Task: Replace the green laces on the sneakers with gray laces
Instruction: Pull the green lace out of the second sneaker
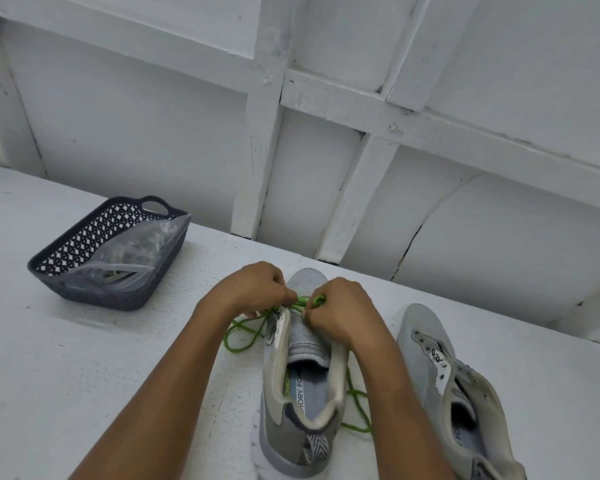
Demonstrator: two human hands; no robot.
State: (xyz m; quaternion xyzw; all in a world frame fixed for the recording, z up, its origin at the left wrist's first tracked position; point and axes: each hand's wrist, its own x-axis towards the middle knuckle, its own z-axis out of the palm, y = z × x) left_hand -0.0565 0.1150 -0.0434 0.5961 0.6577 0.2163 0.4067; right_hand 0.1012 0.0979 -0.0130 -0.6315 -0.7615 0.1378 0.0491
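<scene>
Left grip: I saw the left grip [250, 289] at lower centre of the frame, fingers curled tight on the green lace [305, 301] over the front eyelets of the near sneaker [303, 382].
Right grip: The right grip [340, 311] pinched the same lace just beside the left one, with its knuckles toward the camera.
Near sneaker: It stood upright on the white counter [84, 375] at lower centre, toe pointing toward the wall and tongue bare. I saw no lace crossing the part nearer me.
Green lace: It was bunched at the toe end under my fingers. One loose loop lay on the counter left of the shoe, and more coils lay to its right, between the two shoes.
Second sneaker [447, 386]: It was at lower right, unlaced and tipped to one side, near the first but apart from it.
Basket [111, 299]: This was a dark latticed tray at the left of the frame, well apart from the shoes.
Bag [136, 251]: A clear plastic bag lay inside the basket and leaned over its right rim. I could not tell what it held.
In the way: Both forearms crossed the lower frame, and the knuckles hid where the lace entered the eyelets.
Backdrop: A white panelled wall [326, 98] filled the upper frame.
</scene>
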